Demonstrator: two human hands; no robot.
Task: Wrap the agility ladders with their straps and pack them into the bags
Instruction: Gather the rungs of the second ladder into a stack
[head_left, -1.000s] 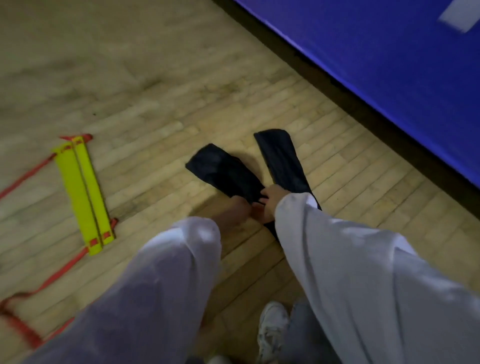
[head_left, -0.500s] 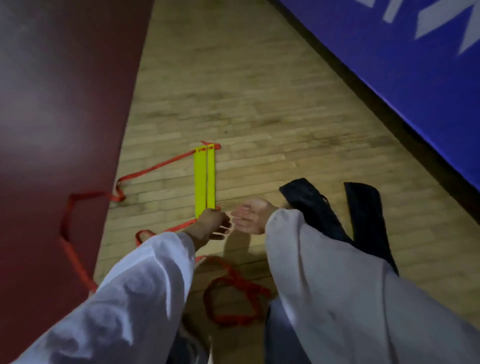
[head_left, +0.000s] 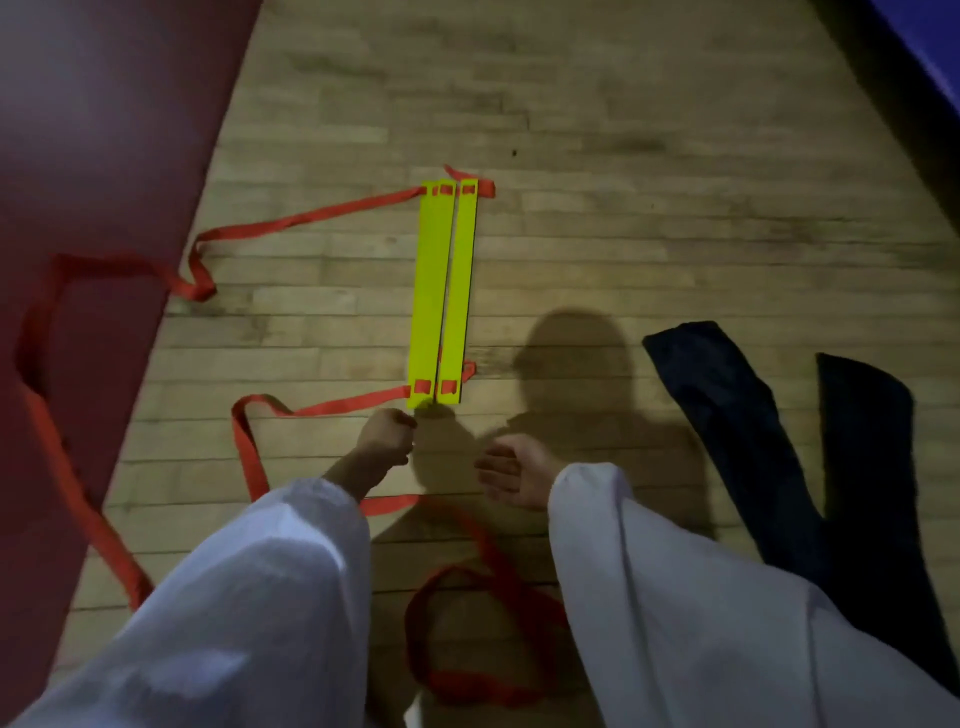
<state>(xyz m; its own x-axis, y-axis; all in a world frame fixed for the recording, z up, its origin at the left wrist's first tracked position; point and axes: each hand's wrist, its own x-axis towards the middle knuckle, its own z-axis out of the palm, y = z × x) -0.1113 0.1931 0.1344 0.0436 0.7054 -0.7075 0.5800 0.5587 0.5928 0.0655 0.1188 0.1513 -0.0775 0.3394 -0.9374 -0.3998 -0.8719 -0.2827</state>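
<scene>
Stacked yellow ladder rungs (head_left: 445, 291) lie side by side on the wooden floor, with red straps (head_left: 306, 218) threaded through their ends and trailing left onto the mat. More red strap (head_left: 467, 613) loops near my legs. My left hand (head_left: 385, 441) sits just below the rungs' near end, fingers curled, nothing visibly in it. Empty and with fingers apart, my right hand (head_left: 511, 475) hovers right of it. Two dark bags (head_left: 727, 415) lie flat on the floor at the right.
A dark red mat (head_left: 93, 182) covers the floor on the left. A blue padded wall (head_left: 935, 67) and its dark base run along the upper right. Bare wooden floor (head_left: 623, 182) stretches beyond the rungs.
My view and both hands have swung left from the dark bags to the yellow rungs. The left hand has reached the rungs' near end.
</scene>
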